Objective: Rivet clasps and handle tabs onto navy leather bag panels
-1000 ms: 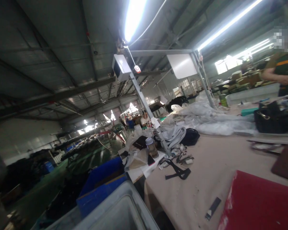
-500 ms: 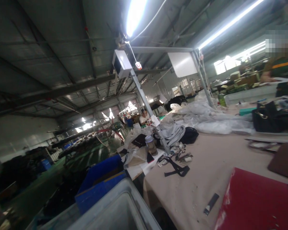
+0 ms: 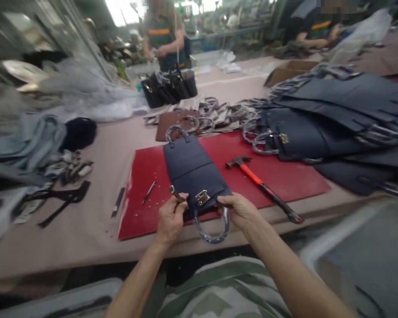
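Note:
A dark navy handbag panel [image 3: 197, 161] lies flat on a red board [image 3: 146, 176], with a wrapped loop handle at each end and a gold clasp [image 3: 202, 197] near its close edge. My left hand [image 3: 170, 219] is closed around a short metal rod with a round end [image 3: 175, 193], beside the panel's near left corner. At the near right corner, my right hand [image 3: 241, 211] pinches the panel's edge between thumb and fingers. The near handle [image 3: 214, 240] hangs between both hands. Right of the panel, a claw hammer [image 3: 257, 179] with an orange and black handle rests on the board.
A thin metal tool [image 3: 148, 192] lies left on the board. Navy panels are heaped [image 3: 321, 128] at right. Behind are a brown panel [image 3: 172, 126] and dark bags [image 3: 169, 88]. Dark straps [image 3: 66, 198] lie left. Two people work beyond the table.
The view has swung down and right, from the ceiling and left side of the workshop to the table. Both hands and the navy panel now show; neither hand showed before.

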Demonstrator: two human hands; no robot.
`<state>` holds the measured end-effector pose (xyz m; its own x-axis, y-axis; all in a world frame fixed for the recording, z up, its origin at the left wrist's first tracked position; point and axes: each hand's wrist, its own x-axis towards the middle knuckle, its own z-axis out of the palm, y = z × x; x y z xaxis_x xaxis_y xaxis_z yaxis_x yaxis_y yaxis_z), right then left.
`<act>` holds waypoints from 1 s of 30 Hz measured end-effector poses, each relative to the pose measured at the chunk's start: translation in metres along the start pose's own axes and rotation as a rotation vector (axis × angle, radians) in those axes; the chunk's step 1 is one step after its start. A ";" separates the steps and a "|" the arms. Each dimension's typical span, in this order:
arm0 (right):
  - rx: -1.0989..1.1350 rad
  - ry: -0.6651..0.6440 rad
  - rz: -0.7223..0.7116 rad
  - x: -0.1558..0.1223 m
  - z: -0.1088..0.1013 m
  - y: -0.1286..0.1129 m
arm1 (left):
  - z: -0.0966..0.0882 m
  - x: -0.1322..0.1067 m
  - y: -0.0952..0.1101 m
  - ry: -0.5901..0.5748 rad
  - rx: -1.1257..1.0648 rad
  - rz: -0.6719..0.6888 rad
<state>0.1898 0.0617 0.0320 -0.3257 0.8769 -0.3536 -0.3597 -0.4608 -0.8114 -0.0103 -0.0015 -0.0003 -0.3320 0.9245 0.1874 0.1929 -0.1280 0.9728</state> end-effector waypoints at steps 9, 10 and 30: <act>0.001 0.077 0.155 -0.008 -0.004 0.011 | 0.004 0.008 0.008 0.174 -0.423 -0.185; 0.003 0.074 0.149 -0.011 -0.004 0.013 | 0.010 0.008 0.012 0.134 -0.401 -0.163; 0.178 -0.025 -0.006 -0.029 0.005 0.048 | 0.042 0.027 0.039 -0.190 -0.080 -0.063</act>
<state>0.1777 0.0136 0.0053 -0.3442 0.8769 -0.3357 -0.5097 -0.4747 -0.7175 0.0269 0.0337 0.0375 -0.1592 0.9817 0.1045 0.1008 -0.0891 0.9909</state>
